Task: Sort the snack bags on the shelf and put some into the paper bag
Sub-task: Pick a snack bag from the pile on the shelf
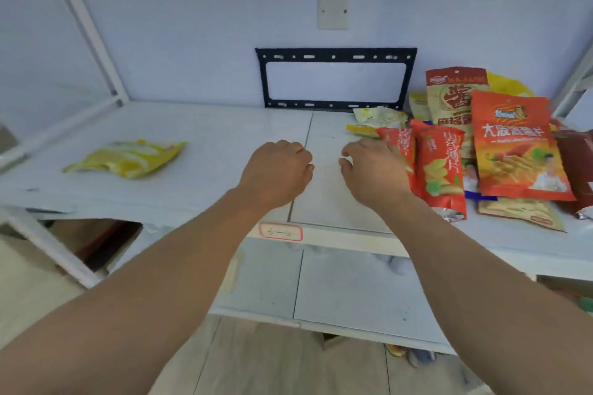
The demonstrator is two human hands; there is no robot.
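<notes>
A yellow snack bag [128,158] lies alone on the left of the white shelf [224,131]. A heap of snack bags fills the right side: two red bags [439,167], a big orange bag [516,151], a beige-and-red bag [454,96] and pale yellow ones [378,117] behind. My left hand [277,170] hovers over the shelf's middle with loosely curled fingers and holds nothing. My right hand [372,167] is beside it, its fingers curled at the left edge of the nearest red bag; whether it touches the bag I cannot tell. No paper bag is in view.
A black metal bracket [335,78] is fixed to the wall behind the shelf, a wall plate [333,9] above it. White frame bars [86,26] rise at the left. A red-edged label [280,231] sticks on the shelf's front lip. A lower shelf [353,292] lies beneath.
</notes>
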